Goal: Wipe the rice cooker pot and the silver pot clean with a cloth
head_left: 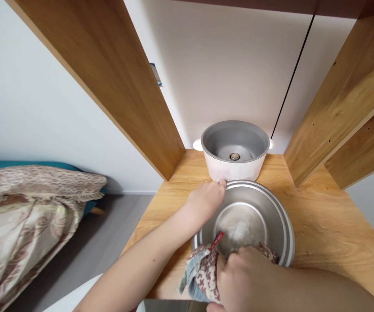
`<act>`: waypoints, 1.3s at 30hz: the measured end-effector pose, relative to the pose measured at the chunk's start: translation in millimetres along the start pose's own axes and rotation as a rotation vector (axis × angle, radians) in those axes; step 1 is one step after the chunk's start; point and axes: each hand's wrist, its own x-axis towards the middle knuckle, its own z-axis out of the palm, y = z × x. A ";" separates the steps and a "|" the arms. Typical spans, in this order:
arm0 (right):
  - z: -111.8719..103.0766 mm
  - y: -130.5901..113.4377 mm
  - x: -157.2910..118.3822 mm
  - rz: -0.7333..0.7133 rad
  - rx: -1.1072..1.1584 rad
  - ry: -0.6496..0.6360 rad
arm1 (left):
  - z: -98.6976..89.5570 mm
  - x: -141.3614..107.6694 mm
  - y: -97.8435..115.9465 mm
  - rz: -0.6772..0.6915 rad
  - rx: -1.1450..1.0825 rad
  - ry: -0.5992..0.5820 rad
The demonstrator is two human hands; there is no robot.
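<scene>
My left hand is closed on the upper left rim of a round metal basin, which rests on a wooden surface. My right hand grips a bunched patterned cloth with a blue-grey side and a small red tag, at the near side of the basin. Part of the cloth lies inside the near wall. The fingertips of my right hand are mostly hidden. Just behind the basin sits a white cooker body with a grey interior and no lid on.
Wooden posts rise at the left and right of the wooden surface. A pale panel stands behind the cooker. At the far left, a patterned blanket covers a teal seat above a grey floor.
</scene>
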 end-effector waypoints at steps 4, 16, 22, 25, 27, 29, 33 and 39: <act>-3.4 -0.5 -1.1 0.004 0.000 -0.027 | -1.5 0.6 0.5 0.006 -0.009 0.002; 6.2 2.5 1.9 -0.024 0.037 0.077 | -3.1 -0.3 1.3 0.004 -0.020 0.023; 6.3 1.7 2.6 -0.027 0.019 0.046 | -5.3 0.1 1.3 0.005 -0.036 0.006; 4.3 1.4 2.5 -0.021 0.019 0.035 | -6.4 -0.7 1.6 0.007 -0.022 -0.010; 0.9 1.6 1.7 -0.026 0.016 0.039 | -6.8 -1.3 1.8 0.009 -0.007 -0.017; -2.8 2.0 0.8 -0.032 0.009 0.032 | -7.2 -2.0 1.8 0.016 0.000 -0.020; -5.3 2.2 -0.9 -0.048 0.012 0.020 | -7.7 -2.5 1.5 0.021 0.003 -0.014; 1.6 0.8 -0.1 -0.029 -0.006 0.004 | -7.0 -1.4 1.0 0.019 -0.004 -0.009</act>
